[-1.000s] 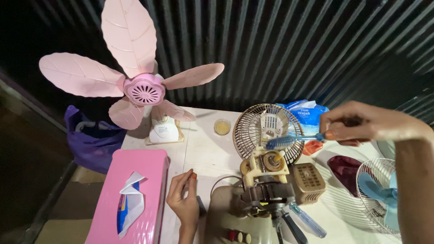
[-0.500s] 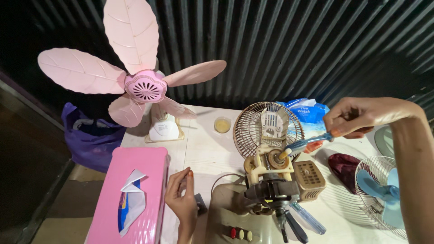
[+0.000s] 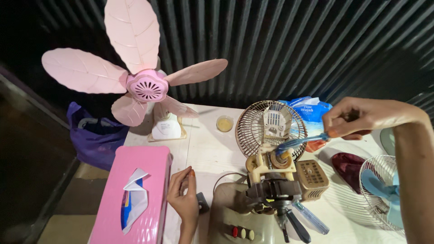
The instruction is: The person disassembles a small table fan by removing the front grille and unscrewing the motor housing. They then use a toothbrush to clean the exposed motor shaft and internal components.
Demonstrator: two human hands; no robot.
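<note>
My right hand grips a blue toothbrush, and its bristle end touches the top of an exposed beige fan motor. The motor stands on a beige fan base with red and pale buttons at the near table edge. My left hand rests on the white table beside that base, fingers loosely curled, holding nothing. A round wire fan guard leans upright just behind the motor.
A pink fan with leaf-shaped blades stands at the back left. A pink tissue box lies at the near left. Behind the guard is a blue packet; at the right, a dark red cloth and a small blue-bladed fan. A purple bag hangs off the table's left.
My right hand has brought the toothbrush down and left, from above the wire guard onto the top of the motor. My left hand has stayed beside the base.
</note>
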